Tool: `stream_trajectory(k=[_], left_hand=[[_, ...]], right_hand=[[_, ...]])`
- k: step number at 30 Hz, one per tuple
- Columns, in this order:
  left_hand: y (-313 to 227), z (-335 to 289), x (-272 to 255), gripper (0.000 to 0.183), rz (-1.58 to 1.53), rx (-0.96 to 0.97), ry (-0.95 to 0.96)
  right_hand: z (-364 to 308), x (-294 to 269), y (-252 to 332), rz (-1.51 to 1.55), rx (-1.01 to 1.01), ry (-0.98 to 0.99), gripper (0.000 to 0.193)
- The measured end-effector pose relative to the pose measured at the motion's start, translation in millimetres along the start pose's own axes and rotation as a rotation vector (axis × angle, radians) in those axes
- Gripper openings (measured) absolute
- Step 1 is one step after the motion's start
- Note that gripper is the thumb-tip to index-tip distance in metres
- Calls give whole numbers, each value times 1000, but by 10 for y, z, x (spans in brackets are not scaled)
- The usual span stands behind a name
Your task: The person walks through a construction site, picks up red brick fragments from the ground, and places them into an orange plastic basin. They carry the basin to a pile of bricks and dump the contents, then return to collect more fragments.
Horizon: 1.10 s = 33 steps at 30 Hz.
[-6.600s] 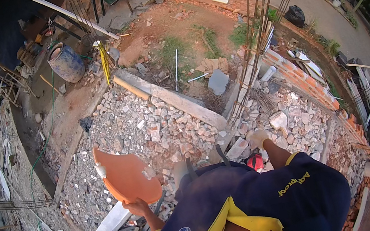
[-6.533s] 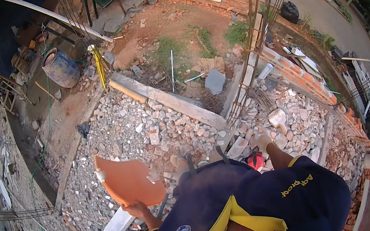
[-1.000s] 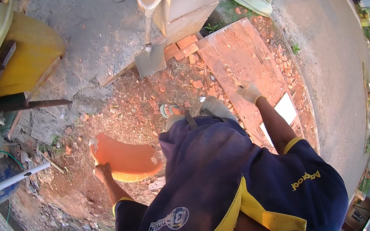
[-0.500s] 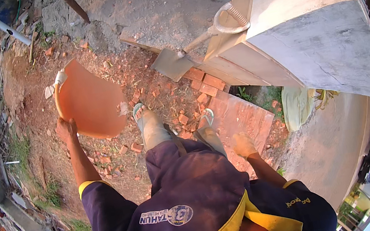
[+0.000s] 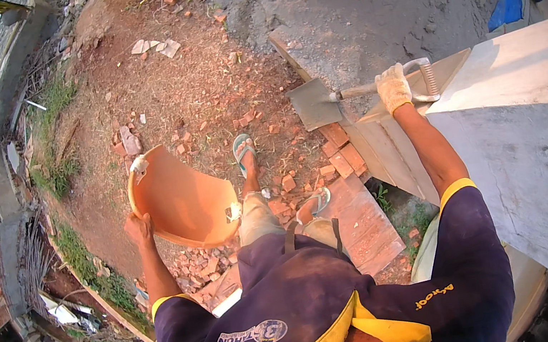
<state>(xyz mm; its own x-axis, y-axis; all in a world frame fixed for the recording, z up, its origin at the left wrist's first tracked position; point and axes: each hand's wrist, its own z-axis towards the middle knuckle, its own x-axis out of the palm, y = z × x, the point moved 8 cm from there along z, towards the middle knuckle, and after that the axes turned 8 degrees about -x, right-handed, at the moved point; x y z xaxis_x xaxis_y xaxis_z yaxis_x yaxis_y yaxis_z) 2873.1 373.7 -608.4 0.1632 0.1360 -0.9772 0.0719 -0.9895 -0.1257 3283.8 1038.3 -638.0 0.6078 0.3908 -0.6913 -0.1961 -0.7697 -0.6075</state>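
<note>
Orange basin (image 5: 189, 198), rim in left fingers (image 5: 142, 229), has open dirt (image 5: 200, 74) beyond; right fingers (image 5: 392, 86) hold a shovel (image 5: 314, 105)

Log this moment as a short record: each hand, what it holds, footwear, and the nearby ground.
Left hand: bare, gripping the rim of the orange pan
Orange pan: curved, scoop-shaped, no rubble seen inside
Right hand: in a pale glove, closed on the shovel near its handle end
Shovel: grey blade, looped grip toward the pale block-like structure
Footwear: open sandals
Ground: reddish soil with brick pieces and a reddish board
</note>
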Motion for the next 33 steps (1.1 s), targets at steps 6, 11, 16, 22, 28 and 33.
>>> stream_trajectory(k=[6, 11, 16, 22, 28, 33], left_hand=[[849, -312, 42, 29, 47, -256, 79], [664, 95, 293, 29, 139, -267, 122], [165, 686, 528, 26, 119, -167, 109], [-511, 1181, 900, 28, -31, -79, 74], [-728, 1547, 933, 30, -226, -59, 45], [-502, 1709, 1000, 34, -280, -72, 45]], right_hand=[[279, 380, -174, 38, -66, 273, 18], [594, -604, -407, -103, -339, 41, 8], [845, -1549, -1085, 26, -294, 11, 9], [1392, -1913, -1218, 42, -269, -101, 14], [2491, -1554, -1226, -108, -117, -55, 18], [2533, -1310, -1060, 56, 243, -230, 31]])
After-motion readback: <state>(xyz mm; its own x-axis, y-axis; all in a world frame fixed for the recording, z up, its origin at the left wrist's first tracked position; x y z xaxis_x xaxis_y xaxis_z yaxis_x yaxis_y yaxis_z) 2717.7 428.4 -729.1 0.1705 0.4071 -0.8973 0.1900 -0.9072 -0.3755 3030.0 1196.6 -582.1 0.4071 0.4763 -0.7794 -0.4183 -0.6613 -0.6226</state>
